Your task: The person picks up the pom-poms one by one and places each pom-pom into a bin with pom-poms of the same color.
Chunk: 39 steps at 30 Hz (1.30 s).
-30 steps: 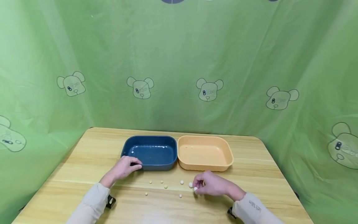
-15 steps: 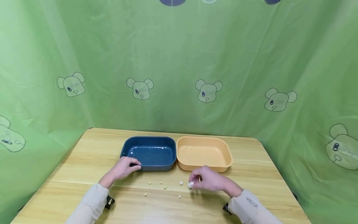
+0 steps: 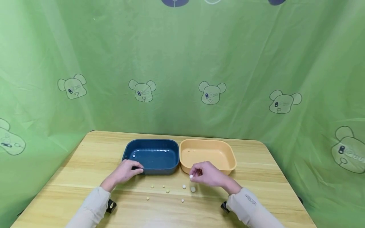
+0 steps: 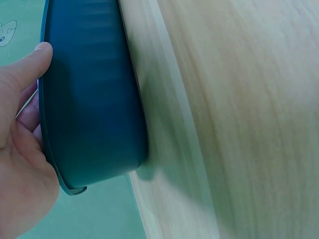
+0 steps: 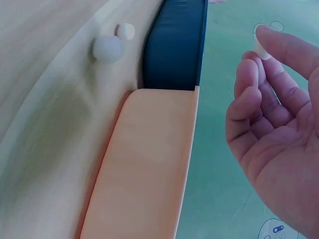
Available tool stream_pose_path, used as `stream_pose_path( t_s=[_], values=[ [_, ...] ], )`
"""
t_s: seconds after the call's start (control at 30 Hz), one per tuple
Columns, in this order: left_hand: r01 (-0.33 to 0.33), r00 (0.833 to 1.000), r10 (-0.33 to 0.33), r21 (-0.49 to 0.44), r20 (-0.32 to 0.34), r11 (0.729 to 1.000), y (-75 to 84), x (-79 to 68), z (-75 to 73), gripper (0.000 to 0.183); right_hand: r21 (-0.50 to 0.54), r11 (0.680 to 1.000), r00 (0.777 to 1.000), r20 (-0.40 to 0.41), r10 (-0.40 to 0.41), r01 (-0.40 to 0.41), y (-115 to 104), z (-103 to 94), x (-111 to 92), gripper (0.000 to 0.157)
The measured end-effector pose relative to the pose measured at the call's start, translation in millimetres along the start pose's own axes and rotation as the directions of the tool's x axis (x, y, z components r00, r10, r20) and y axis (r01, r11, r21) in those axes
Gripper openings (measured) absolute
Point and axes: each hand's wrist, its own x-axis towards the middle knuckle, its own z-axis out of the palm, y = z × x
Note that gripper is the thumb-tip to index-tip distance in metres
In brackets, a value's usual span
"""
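Observation:
My left hand [image 3: 125, 172] grips the near-left rim of a dark blue plastic bin [image 3: 162, 171]; in the left wrist view its thumb lies over the rim, with the other fingers partly hidden behind the wall. Between thumb and fingertips my right hand [image 3: 210, 174] pinches a small white ball [image 5: 261, 51]. That hand is raised in front of the near side of an orange bin [image 3: 234, 162], overlapping its rim in the head view. Just below it on the table lie a larger white ball [image 3: 193, 189] and a smaller white ball [image 3: 184, 186].
Another small white ball [image 3: 182, 200] and several yellowish balls [image 3: 167, 191] are scattered on the wooden table [image 3: 159, 215]. Two white balls sit inside the blue bin, two tiny yellowish ones inside the orange. The bins stand side by side before a green curtain [image 3: 176, 114].
My right hand has lifted the white ball off the table area and moved it leftward and away, toward the orange bin. My left hand keeps its grip on the blue bin.

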Motion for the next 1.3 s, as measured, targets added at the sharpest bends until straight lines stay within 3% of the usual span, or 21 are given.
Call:
stream_pose_path(
  t_s=[0.77, 1.3],
  values=[
    [-0.010, 1.000, 0.010, -0.002, 0.005, 1.000, 0.8, 0.4, -0.7, 0.011, -0.001, 1.000, 0.999, -0.033, 0.001, -0.002, -1.7, 0.6, 20.2, 0.006],
    [-0.032, 0.999, 0.032, -0.002, 0.016, 0.999, 0.3, -0.2, -2.1, 0.011, -0.024, 1.000, 0.998, -0.058, -0.017, 0.015, -16.0, 0.0, 50.6, 0.007]
  ],
)
